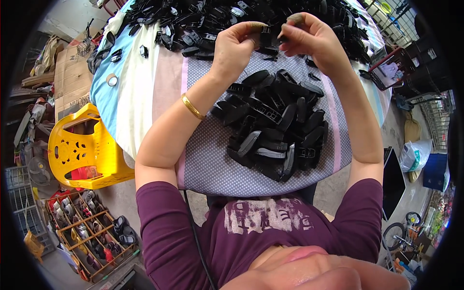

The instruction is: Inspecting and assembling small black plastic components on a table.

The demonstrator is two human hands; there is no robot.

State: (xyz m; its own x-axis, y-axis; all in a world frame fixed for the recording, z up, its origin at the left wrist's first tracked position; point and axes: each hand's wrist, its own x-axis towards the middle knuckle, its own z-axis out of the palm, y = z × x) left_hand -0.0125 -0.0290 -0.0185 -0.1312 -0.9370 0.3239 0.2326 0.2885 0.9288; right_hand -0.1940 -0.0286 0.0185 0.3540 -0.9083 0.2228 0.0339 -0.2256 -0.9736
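Both of my hands are raised over the far side of the table, a short gap between them. My left hand point(232, 50) pinches a small black plastic part point(265, 30) between thumb and forefinger. Facing it, my right hand point(316, 43) has thumb and fingers closed on a small dark piece point(283, 38), too small to name. Brownish covers wrap some fingertips. Beyond my hands spreads a large heap of loose black plastic parts point(193, 24). Between my forearms lies a smaller pile of longer, curved black parts point(270, 121), some with grey shiny faces.
A patterned cloth point(208, 159) covers the rounded table. On its left part sits a roll of tape point(111, 79). A yellow plastic chair point(87, 150) stands against the table's left edge, with a shoe rack point(92, 232) below it. A red-framed stand point(394, 67) is at the right.
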